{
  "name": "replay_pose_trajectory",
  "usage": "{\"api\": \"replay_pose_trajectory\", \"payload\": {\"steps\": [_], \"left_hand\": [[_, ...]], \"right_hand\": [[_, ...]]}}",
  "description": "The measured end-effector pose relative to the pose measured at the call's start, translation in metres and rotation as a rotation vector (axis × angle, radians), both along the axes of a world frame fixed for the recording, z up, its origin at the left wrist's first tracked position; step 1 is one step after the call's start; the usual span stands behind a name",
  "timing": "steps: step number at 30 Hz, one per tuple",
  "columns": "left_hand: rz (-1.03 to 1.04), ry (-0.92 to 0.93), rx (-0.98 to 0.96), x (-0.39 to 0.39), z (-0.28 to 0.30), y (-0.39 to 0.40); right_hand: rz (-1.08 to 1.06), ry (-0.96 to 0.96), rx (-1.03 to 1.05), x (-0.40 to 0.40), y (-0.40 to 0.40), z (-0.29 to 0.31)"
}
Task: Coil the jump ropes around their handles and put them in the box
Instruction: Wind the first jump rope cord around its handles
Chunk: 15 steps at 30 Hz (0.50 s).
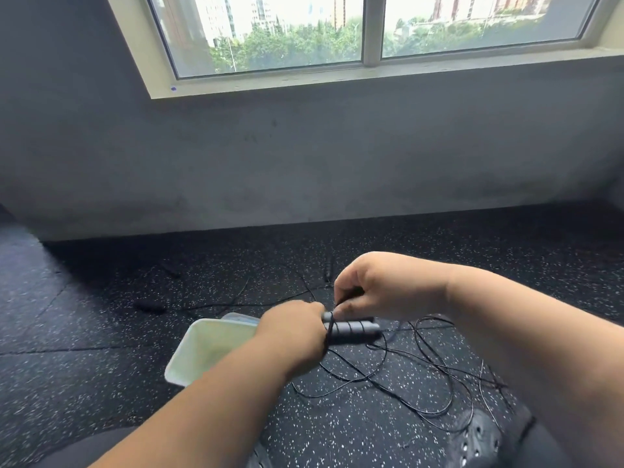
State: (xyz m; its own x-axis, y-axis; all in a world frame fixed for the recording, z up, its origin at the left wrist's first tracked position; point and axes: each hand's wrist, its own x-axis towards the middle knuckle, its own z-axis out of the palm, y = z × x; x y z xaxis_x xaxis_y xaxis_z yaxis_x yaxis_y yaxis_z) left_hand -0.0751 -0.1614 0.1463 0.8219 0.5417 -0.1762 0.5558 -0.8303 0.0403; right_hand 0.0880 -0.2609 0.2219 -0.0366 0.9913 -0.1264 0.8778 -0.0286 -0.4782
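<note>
We find daylight entering through the window point(364, 28) at the top; the buildings outside are overexposed and washed out. The wall point(304, 157) below stands in dim, even shade, darkening toward the left corner. The speckled floor point(101, 349) reads dark, with low contrast. We note motion blur on the left hand point(293, 332), softer on the right hand point(374, 288). The thin rope point(422, 359) stays reasonably sharp. Wide-angle distortion bends the window frame and the floor line near the edges.
</note>
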Motion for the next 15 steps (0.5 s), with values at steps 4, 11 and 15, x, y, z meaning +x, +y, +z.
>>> {"api": "replay_pose_trajectory", "payload": {"steps": [4, 11, 15], "left_hand": [[-0.125, -0.154, -0.155, 0.001, 0.006, -0.021], [-0.034, -0.456, -0.547, -0.016, 0.020, 0.000], [0.118, -0.596, -0.607, -0.015, 0.012, 0.008]], "right_hand": [[-0.074, 0.155, 0.025, 0.017, 0.004, -0.015], [-0.187, 1.155, -0.177, 0.026, 0.003, -0.074], [-0.317, 1.274, -0.117, 0.007, 0.010, -0.086]]}}
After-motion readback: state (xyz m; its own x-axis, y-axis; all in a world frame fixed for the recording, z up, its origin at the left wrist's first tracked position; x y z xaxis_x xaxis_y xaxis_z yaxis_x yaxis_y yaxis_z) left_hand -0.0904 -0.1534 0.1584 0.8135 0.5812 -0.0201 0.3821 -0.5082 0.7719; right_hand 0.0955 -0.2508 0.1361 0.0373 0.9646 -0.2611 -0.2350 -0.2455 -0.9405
